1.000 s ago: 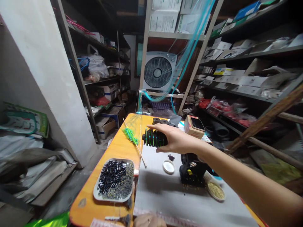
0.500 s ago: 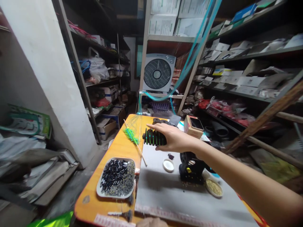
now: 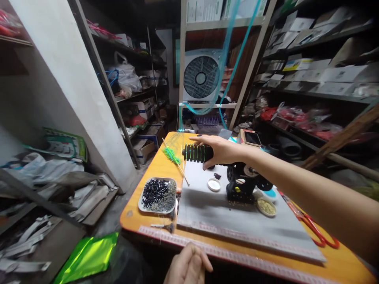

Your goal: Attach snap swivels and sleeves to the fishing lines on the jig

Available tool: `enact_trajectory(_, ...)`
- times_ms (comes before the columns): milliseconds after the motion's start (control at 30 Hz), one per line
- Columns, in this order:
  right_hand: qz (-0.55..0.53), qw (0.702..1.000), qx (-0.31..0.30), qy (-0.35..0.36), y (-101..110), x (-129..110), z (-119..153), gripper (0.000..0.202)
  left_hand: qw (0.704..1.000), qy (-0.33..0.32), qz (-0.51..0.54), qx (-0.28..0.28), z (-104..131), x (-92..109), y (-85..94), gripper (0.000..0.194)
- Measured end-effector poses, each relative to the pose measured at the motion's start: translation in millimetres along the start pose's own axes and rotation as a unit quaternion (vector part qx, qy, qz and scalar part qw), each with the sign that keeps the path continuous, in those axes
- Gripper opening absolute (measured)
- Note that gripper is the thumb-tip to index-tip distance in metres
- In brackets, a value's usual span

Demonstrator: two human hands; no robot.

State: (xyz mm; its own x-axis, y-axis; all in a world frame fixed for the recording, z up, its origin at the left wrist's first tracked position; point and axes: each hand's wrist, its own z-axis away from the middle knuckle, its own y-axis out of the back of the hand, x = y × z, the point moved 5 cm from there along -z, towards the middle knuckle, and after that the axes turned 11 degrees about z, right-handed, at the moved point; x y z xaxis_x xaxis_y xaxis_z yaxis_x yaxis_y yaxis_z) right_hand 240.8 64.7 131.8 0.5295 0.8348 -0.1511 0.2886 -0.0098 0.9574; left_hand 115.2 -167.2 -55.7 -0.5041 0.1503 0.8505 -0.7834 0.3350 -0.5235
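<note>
My right hand (image 3: pixel 221 150) reaches across from the right, its fingers closed on the end of a black ribbed spool (image 3: pixel 194 153) with green line in its grooves. Behind and below that hand stands a small black machine (image 3: pixel 241 192) with round wheels. At the bottom, in front of the table edge, my left hand (image 3: pixel 189 265) has its fingers curled and pressed together; what they hold, if anything, is hidden. A stick wound with green and blue line (image 3: pixel 171 155) lies on the table left of the spool.
On the orange table (image 3: pixel 129 223) sit a white tray (image 3: pixel 156 211) of small black and grey pieces, a small white dish (image 3: pixel 213 185), a dish of yellowish bits (image 3: pixel 266 207) and red-handled scissors (image 3: pixel 321 232). Blue strands (image 3: pixel 231 75) hang before a box fan (image 3: pixel 201 78). Shelves flank both sides.
The view has tipped downward, so the table sits higher in the picture. My left hand, barely showing at the bottom before, is now plainly visible. My right hand still grips the spool.
</note>
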Motion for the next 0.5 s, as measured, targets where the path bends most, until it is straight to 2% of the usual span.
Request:
enact_trajectory(33,-0.015,1.000,-0.004,-0.002,0.2,2.6,-1.5,0.102,0.996,-0.053,-0.071,-0.004,2.1,9.1,-0.1,0.045)
enact_trajectory(67,-0.030,0.999,-0.011,-0.006,0.2,5.6,-3.1,0.100,0.978,-0.124,-0.168,-0.020,3.7,19.9,-3.2,0.043)
enact_trajectory(100,-0.045,0.999,-0.021,-0.010,0.0,8.9,-5.0,0.098,0.938,-0.205,-0.274,-0.044,5.4,30.6,-9.2,0.042)
enact_trajectory(167,-0.073,0.996,-0.050,-0.020,-0.8,16.0,-9.1,0.093,0.820,-0.339,-0.450,-0.105,8.3,44.4,-25.4,0.043)
enact_trajectory(200,-0.087,0.994,-0.067,-0.025,-1.4,19.5,-11.1,0.090,0.773,-0.370,-0.498,-0.132,8.0,47.3,-32.0,0.044)
enact_trajectory(233,-0.100,0.991,-0.084,-0.029,-2.0,23.0,-12.9,0.089,0.741,-0.386,-0.529,-0.149,6.5,49.2,-36.6,0.046)
enact_trajectory(267,-0.112,0.988,-0.100,-0.034,-2.5,26.3,-14.6,0.087,0.722,-0.392,-0.548,-0.158,4.5,50.4,-39.5,0.047)
enact_trajectory(333,-0.133,0.983,-0.123,-0.043,-3.7,32.3,-17.1,0.083,0.711,-0.388,-0.562,-0.168,0.8,50.0,-41.0,0.050)
enact_trajectory(400,-0.151,0.977,-0.140,-0.050,-5.3,37.1,-18.6,0.077,0.727,-0.378,-0.545,-0.176,-0.7,44.8,-37.2,0.050)
enact_trajectory(500,-0.176,0.970,-0.162,-0.051,-7.9,41.3,-19.6,0.070,0.810,-0.320,-0.463,-0.166,-2.2,26.7,-21.4,0.048)
